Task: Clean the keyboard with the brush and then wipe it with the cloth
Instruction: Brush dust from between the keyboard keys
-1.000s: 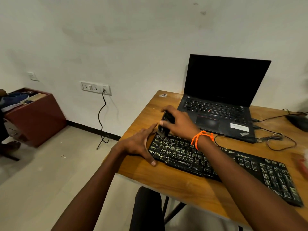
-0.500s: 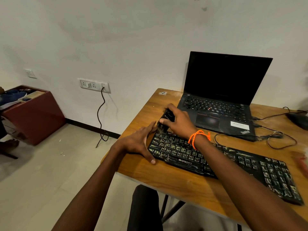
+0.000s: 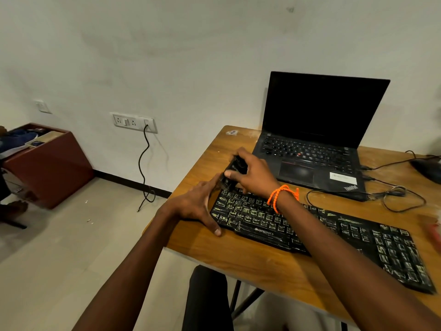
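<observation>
A black keyboard (image 3: pixel 310 232) with dusty, pale-streaked keys lies across the wooden table (image 3: pixel 250 261). My right hand (image 3: pixel 253 175), with an orange thread band at the wrist, grips a black brush (image 3: pixel 232 172) at the keyboard's far left corner, bristles down by the top key row. My left hand (image 3: pixel 198 206) rests against the keyboard's left end, fingers straight, thumb on the table at the near corner. A reddish thing (image 3: pixel 435 231) sits at the table's right edge; I cannot tell whether it is the cloth.
An open black laptop (image 3: pixel 315 144) stands behind the keyboard. Cables (image 3: pixel 393 197) and a dark object (image 3: pixel 427 167) lie at the right. The table's left edge drops to the floor, where a red-brown box (image 3: pixel 50 168) stands by the wall. My knee (image 3: pixel 207 299) is under the table.
My right hand has carried the brush slightly away along the keyboard's left top corner. The left hand stays against the keyboard's left end. The view shifted a little.
</observation>
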